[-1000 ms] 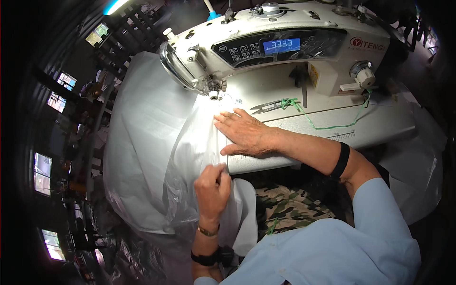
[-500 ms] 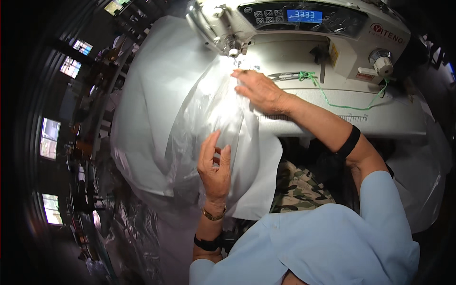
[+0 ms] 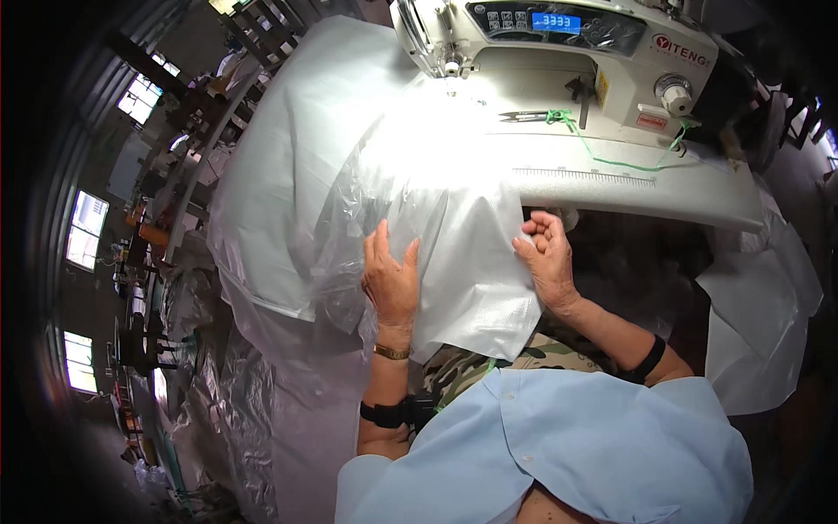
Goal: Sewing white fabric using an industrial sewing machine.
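Gripping state: the white woven sheet (image 3: 454,236) is held by both hands; the left hand (image 3: 391,278) is laid flat on it with fingers spread, while the right hand (image 3: 548,258) is curled round its right edge.
Sheet position: it is draped from the needle area of the sewing machine (image 3: 559,52) down over the table edge (image 3: 628,188) to the lap, with clear plastic film (image 3: 349,236) bunched at its left.
Progress: the sheet is judged to be off the needle and drawn toward the body; whether a seam is finished cannot be told.
Left undone: thread snips (image 3: 524,114) and green thread (image 3: 611,157) are left untouched.
Change: half a second earlier the right hand was stretched near the needle; now it is pulled back to the table edge.
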`<state>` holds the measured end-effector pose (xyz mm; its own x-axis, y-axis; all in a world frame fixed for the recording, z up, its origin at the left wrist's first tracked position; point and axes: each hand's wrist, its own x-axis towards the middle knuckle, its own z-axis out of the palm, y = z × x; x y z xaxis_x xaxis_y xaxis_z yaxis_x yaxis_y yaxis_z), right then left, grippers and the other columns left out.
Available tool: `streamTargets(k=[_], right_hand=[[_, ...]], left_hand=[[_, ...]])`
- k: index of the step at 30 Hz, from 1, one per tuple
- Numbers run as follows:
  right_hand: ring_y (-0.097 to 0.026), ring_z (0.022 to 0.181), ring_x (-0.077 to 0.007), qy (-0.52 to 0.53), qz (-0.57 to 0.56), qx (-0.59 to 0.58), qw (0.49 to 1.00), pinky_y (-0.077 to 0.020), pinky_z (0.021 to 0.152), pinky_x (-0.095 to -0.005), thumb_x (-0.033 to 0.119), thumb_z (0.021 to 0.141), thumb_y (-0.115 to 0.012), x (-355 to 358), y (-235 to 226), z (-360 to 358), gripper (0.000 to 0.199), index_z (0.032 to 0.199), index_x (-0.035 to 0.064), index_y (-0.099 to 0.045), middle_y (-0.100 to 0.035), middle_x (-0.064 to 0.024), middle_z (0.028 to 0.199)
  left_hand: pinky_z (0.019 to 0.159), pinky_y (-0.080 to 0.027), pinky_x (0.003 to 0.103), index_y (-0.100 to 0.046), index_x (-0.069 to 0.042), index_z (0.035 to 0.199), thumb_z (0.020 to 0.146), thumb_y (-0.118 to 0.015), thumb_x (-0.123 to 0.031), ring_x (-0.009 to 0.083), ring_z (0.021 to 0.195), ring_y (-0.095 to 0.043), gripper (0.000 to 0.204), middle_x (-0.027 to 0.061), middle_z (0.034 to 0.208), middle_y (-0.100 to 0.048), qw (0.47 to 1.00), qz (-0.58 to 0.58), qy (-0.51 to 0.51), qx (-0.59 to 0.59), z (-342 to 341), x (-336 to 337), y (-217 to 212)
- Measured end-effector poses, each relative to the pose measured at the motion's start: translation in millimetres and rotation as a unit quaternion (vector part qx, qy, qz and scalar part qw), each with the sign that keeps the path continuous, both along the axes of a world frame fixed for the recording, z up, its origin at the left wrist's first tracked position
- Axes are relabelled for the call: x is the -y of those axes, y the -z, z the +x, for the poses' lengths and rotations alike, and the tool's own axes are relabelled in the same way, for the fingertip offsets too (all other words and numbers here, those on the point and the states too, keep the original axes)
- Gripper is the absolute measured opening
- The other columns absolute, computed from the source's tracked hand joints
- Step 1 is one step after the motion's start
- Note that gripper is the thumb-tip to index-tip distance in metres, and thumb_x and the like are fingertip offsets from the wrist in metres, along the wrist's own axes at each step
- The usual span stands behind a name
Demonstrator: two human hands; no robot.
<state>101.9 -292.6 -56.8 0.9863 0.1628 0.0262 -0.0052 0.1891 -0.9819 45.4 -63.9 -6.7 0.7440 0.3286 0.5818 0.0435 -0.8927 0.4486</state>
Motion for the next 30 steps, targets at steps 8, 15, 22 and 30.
streamTargets(k=[8,15,22,30], right_hand=[[-0.060,0.081,-0.0103,-0.078,-0.016,-0.053,0.995,-0.0498,0.073,-0.0283,0.023,0.091,-0.065,15,24,-7,0.030,0.103,-0.0045,-0.064,-0.068,-0.0078,0.089],[-0.057,0.073,-0.0085,-0.221,-0.055,0.034,0.973,-0.0477,0.066,-0.0276,0.028,0.097,-0.058,14,-40,-27,0.034,0.093,-0.0048,-0.065,-0.066,-0.0036,0.080],[-0.052,0.068,-0.0071,-0.223,-0.035,0.035,0.973,-0.0443,0.061,-0.0275,0.029,0.095,-0.060,7,-18,-27,0.034,0.086,-0.0040,-0.064,-0.060,-0.0018,0.073],[-0.054,0.068,-0.0085,-0.265,-0.087,0.023,0.960,-0.0458,0.062,-0.0305,0.030,0.093,-0.060,5,-28,-31,0.036,0.084,-0.0049,-0.065,-0.061,-0.0041,0.069]], left_hand=[[0.068,-0.046,0.036,-0.067,-0.002,0.082,0.075,-0.077,-0.012,0.0257,0.074,-0.057,0.016,0.0070,0.090,-0.062,0.971,-0.214,0.015,-0.104,-6,-15,-18],[0.057,-0.041,0.023,-0.065,-0.003,0.083,0.080,-0.076,-0.008,0.0078,0.060,-0.050,0.012,-0.0038,0.071,-0.056,0.969,-0.137,0.202,-0.024,-21,-2,-57],[0.052,-0.037,0.013,-0.054,0.003,0.125,0.085,-0.071,-0.001,-0.0009,0.061,-0.048,0.043,-0.0070,0.072,-0.055,0.771,-0.566,0.220,-0.191,-32,27,-42],[0.042,-0.025,0.016,-0.056,0.007,0.120,0.089,-0.064,-0.002,-0.0018,0.046,-0.035,0.033,-0.0096,0.061,-0.047,0.690,-0.645,0.261,-0.201,-49,27,-50]])
